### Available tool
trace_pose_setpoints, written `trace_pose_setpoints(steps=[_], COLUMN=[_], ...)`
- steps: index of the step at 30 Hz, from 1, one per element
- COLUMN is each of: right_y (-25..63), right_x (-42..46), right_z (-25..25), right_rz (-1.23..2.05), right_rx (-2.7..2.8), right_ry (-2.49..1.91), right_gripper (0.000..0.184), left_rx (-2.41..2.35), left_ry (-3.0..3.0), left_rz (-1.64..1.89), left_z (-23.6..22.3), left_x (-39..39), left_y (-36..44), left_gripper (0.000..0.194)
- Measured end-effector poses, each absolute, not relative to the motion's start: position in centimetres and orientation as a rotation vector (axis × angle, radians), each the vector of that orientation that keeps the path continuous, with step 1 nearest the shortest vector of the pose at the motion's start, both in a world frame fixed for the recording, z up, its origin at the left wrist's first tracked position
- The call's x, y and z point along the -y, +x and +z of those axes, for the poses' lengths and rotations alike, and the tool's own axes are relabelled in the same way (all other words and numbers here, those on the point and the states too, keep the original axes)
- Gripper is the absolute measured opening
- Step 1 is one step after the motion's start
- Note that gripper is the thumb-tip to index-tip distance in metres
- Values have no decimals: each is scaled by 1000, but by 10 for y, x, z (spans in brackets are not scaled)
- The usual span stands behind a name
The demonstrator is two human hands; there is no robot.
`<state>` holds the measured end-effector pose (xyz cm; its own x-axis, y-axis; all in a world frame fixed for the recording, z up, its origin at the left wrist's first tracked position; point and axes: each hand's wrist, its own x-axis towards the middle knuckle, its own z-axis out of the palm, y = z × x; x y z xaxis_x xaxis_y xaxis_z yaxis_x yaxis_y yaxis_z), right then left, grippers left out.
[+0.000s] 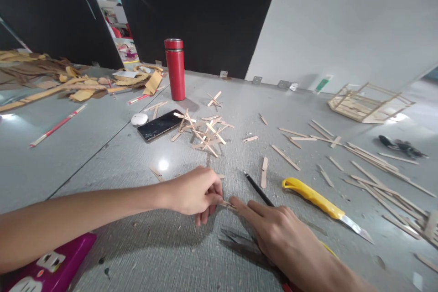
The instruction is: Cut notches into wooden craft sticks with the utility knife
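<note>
My left hand [195,189] is closed in a pinch on one end of a small wooden craft stick [226,204], just above the grey table. My right hand [284,232] reaches in from the right, its fingertips against the stick's other end. Partly hidden beneath my right hand lie scissors [239,242], blades pointing left. A black pen [256,187] rests just beyond the right fingers. To the right is a yellow-handled knife [315,197] with its blade exposed. A short craft stick [264,172] lies past the pen.
Craft sticks lie piled [208,132] near a phone [160,125], white case [139,119] and red flask [175,70]. More loose sticks [386,187] and a stick frame [371,102] are right. Cardboard scraps [82,86] lie far left; a purple power strip [51,262] sits front left.
</note>
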<state>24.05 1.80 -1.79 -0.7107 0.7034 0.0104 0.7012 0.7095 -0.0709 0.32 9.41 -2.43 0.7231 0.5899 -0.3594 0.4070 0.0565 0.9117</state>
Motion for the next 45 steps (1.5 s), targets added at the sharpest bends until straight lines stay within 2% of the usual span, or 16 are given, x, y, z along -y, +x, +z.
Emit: trace_pose_setpoints(steps=[4,14,29,35,41,45], right_y=[237,236,236,233,225,223], right_x=[-17,-17,-19,-21,-18,-17], right_z=[-18,-18,-15,-13,-12,-11], right_rz=[25,-71,87,-69,-301,-398], right_rx=[2885,2929,2931,2985,3041,3030], right_ry=[-1194,-1216,-1203,-1157,-1138,-1084], right_gripper=[58,63,57,58,39,38], left_rx=[-834,-837,-814,-826,-838,-836], left_ry=[1570,1564,1554,1565,1581,1599], left_rz=[172,181,179,190,185,188], left_z=[-23,-21,-24,-26,-28,-23], left_x=[-94,-92,-94,-93,-92,-91], left_y=[4,4,4,4,4,3], left_gripper=[20,23,24,23,21,22])
